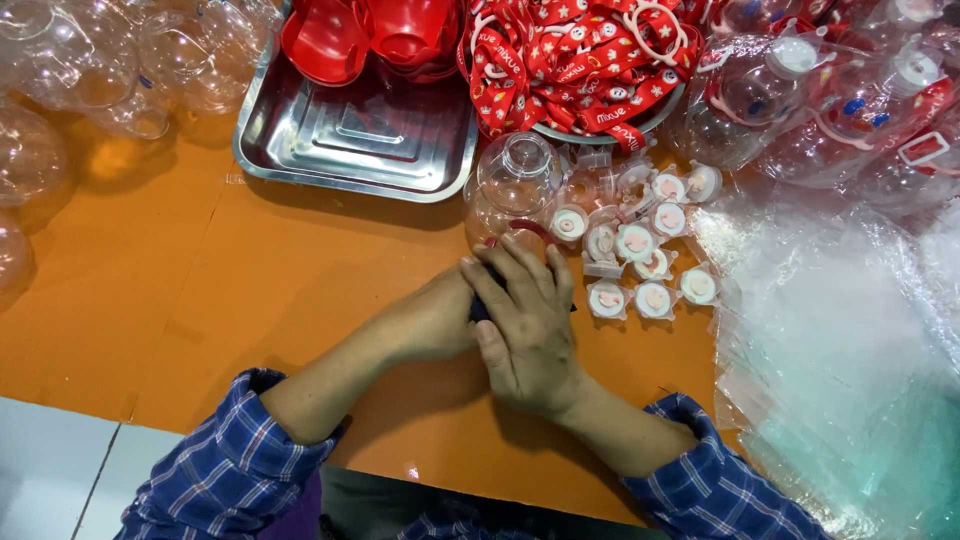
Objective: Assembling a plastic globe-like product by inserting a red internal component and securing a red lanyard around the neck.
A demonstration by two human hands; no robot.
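1. At the centre of the frame the right hand lies over the left hand, fingers curled and pressed around a small dark piece that is mostly hidden. Whether the left hand pinches it, I cannot tell.
2. Just above the fingertips stands a clear round bottle with a red ring at its base.
3. To the right of it, a cluster of small white caps lies on the orange table.
4. A steel tray sits at upper centre, with red straps to its right.
5. Risk: a slip of the pressing fingers could probably knock the bottle over into the caps, since it stands so close.
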